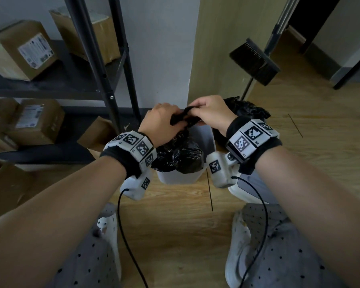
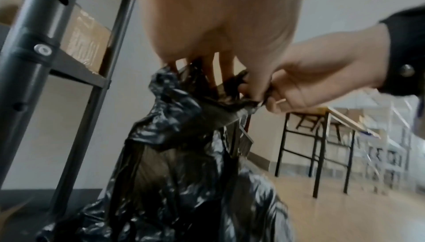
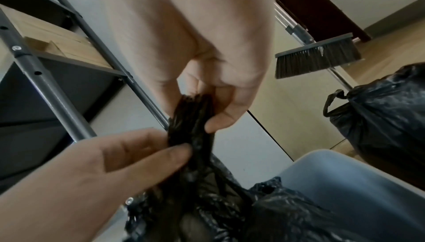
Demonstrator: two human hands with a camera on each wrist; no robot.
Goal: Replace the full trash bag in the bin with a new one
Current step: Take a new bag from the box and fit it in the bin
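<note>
Both hands—L hand [image 1: 163, 121] & R hand [image 1: 211, 113]—pinch trash bag [image 1: 179, 154] neck over bin [image 1: 175, 177].

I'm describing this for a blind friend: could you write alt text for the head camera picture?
Seen from above, a person's left hand and right hand grip the gathered top of a full black trash bag that sits in a pale bin. A second black bag and a broom stand behind; cardboard boxes fill shelves at left.

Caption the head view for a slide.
Both hands, left hand and right hand, pinch the black trash bag's gathered neck above the bin.
</note>
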